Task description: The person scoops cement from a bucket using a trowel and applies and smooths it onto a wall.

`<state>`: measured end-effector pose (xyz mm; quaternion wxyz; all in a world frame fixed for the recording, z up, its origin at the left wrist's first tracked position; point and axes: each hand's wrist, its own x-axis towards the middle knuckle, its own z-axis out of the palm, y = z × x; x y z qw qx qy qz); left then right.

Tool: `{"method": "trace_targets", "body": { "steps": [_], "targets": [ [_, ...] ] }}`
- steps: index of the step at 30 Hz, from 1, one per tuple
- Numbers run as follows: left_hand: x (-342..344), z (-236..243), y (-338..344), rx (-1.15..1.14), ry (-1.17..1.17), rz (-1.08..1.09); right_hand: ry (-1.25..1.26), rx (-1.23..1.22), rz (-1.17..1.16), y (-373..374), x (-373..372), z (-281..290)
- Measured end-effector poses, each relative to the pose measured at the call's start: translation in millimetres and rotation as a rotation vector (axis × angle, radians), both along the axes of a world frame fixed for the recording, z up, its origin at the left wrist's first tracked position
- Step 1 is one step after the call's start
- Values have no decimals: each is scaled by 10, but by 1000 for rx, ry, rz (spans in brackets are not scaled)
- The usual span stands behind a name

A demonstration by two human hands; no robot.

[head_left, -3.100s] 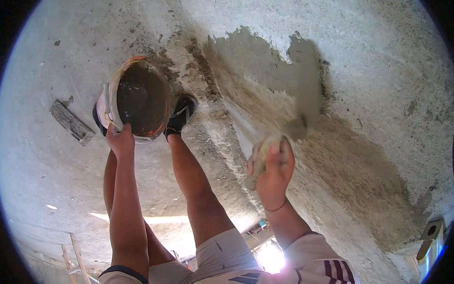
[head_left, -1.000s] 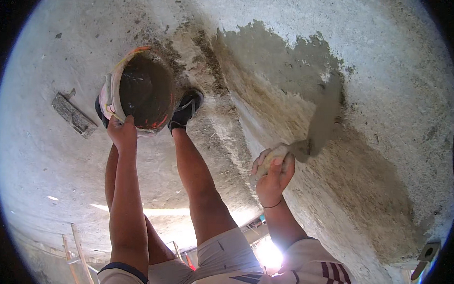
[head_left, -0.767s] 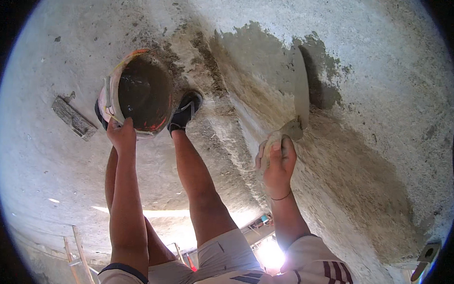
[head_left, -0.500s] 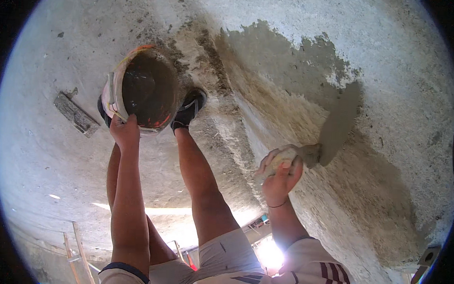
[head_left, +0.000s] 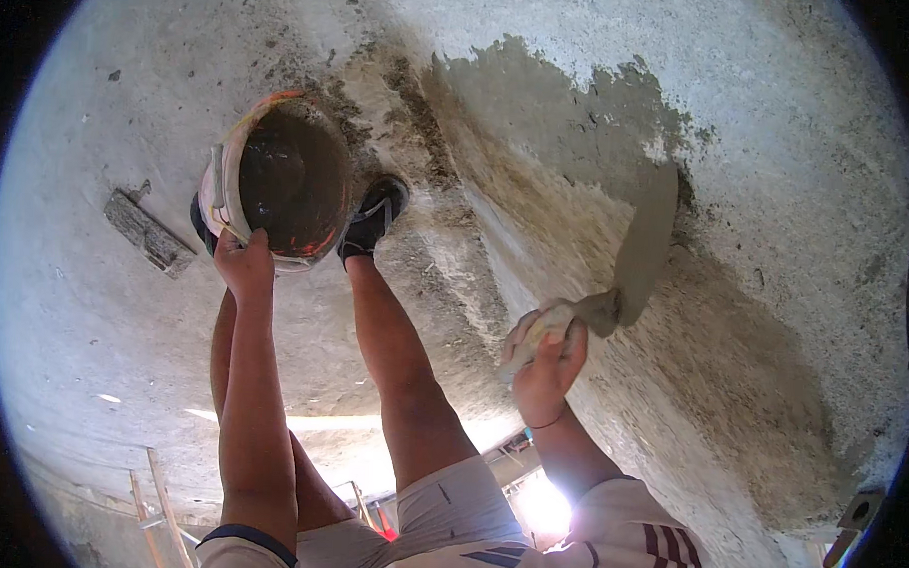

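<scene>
My left hand (head_left: 245,261) grips the near rim of a bucket (head_left: 228,176), thumb over the edge. Grey wet mortar (head_left: 293,188) lies inside the bucket, which is tipped so that its mouth shows. My right hand (head_left: 545,362) is wrapped round the handle of a trowel (head_left: 644,256). The blade, coated in mortar, lies close against the wall at the lower right end of a dark wet mortar patch (head_left: 551,112). Whether the whole blade touches the wall I cannot tell.
A rough, mortar-crusted block (head_left: 148,235) lies on the floor left of the bucket. My shod foot (head_left: 375,216) stands right of the bucket, near the wall's base. Wooden poles (head_left: 166,509) stand at the lower left. A metal bracket (head_left: 860,514) shows at the lower right.
The trowel and my right hand have moved a little to the left along the wall. My left hand keeps its hold on the bucket.
</scene>
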<state>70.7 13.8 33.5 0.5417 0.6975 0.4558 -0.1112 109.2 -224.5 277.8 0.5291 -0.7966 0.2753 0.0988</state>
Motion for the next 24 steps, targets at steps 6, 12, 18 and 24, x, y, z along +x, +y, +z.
{"method": "trace_targets", "body": {
  "steps": [6, 12, 18, 24],
  "targets": [
    [33, 41, -14, 42, 28, 1, 258, -120, 262, -88, 220, -178],
    [-62, -99, 51, 2, -75, 25, 247, -98, 145, -151, 287, -122],
    [2, -23, 14, 83, 32, -22, 137, -141, 94, -66, 238, 227],
    [55, 35, -6, 13, -7, -9, -201, -86, 219, -52, 312, 434]
  ]
}}
